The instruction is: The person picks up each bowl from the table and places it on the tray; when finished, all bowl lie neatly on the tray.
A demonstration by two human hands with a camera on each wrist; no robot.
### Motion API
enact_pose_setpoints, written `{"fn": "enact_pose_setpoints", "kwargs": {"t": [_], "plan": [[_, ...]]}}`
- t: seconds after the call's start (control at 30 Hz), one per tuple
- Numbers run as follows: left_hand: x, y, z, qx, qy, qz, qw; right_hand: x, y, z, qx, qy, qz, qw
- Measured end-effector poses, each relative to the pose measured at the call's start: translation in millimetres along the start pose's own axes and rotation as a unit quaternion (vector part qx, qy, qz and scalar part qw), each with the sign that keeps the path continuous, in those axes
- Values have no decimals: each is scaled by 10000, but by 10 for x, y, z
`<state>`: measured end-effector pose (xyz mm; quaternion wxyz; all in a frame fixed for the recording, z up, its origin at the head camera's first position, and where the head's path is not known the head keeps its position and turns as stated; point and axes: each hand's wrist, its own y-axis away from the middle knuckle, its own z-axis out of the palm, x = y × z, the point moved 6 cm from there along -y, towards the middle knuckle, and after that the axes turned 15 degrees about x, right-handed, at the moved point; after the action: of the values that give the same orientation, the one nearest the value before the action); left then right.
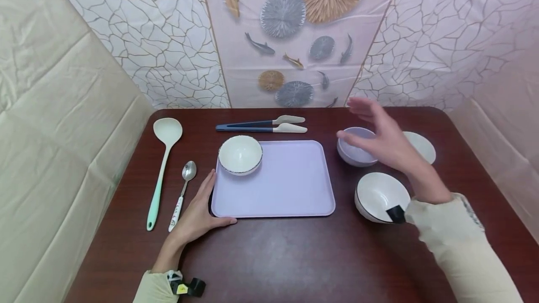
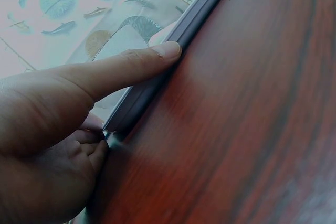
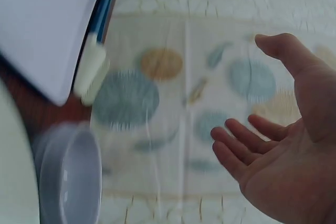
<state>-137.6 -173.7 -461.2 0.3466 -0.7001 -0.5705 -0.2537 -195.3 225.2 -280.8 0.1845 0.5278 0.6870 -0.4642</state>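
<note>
My left hand (image 1: 195, 214) rests at the near-left corner of a lilac tray (image 1: 286, 191). Its thumb lies against the tray's front edge, and its fingers stretch along the left side. On the tray's far-left corner sits a white bowl (image 1: 240, 153) with a dark rim. My right hand (image 1: 385, 137) hovers over a small lilac bowl (image 1: 358, 153), thumb and fingers spread with nothing between them; it partly hides that bowl. Nearer to me, below the right wrist, stands a deeper white bowl (image 1: 376, 193). In the right wrist view, the lilac bowl (image 3: 81, 182) is apart from the fingers.
Blue-handled tongs (image 1: 261, 126) lie behind the tray. Left of it are a mint-handled ladle (image 1: 162, 167) and a metal spoon (image 1: 182, 193) with a patterned handle. A white dish (image 1: 421, 146) is partly hidden behind the right forearm. Patterned cloth hangs beyond the dark table (image 1: 290, 261).
</note>
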Motion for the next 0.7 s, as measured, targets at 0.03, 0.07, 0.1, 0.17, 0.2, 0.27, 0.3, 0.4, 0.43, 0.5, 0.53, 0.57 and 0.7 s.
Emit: {"fn": "enact_pose_setpoints", "kwargs": {"t": [0.03, 0.07, 0.1, 0.17, 0.2, 0.27, 0.3, 0.4, 0.43, 0.5, 0.53, 0.57, 0.7], "plan": [[-1, 1, -3, -4, 0, -9, 10000, 43, 10, -78, 85, 14, 14, 10000], [-4, 2, -4, -7, -6, -20, 10000, 90, 21, -153, 178, 39, 40, 9998], [-5, 3, -5, -10, -11, -24, 10000, 138, 36, -226, 262, 89, 87, 9996], [-8, 3, -3, -7, -25, -11, 10000, 231, 79, -365, 394, 297, 176, 9986], [-8, 4, -5, -2, -24, -6, 10000, 279, 104, -432, 442, 426, 252, 9978], [-6, 6, -5, 16, -21, 1, 10000, 380, 154, -563, 524, 596, 400, 9960], [-4, 10, -6, 23, -11, 4, 10000, 434, 185, -624, 544, 670, 504, 9950], [-6, 25, -14, 43, 22, -6, 10000, 612, 279, -775, 597, 798, 793, 9919], [-9, 31, -15, 42, 26, -20, 10000, 678, 311, -815, 618, 830, 876, 9908], [-16, 38, -14, 36, 32, -45, 10000, 812, 374, -878, 655, 895, 1010, 9887], [-17, 38, -13, 39, 33, -53, 10000, 877, 406, -906, 668, 942, 1056, 9877], [-18, 36, -12, 32, 28, -66, 10000, 942, 437, -931, 687, 967, 1103, 9868], [-7, 11, -8, 21, 6, -25, 10000, 1198, 555, -1014, 713, 1051, 1367, 9824]]}}
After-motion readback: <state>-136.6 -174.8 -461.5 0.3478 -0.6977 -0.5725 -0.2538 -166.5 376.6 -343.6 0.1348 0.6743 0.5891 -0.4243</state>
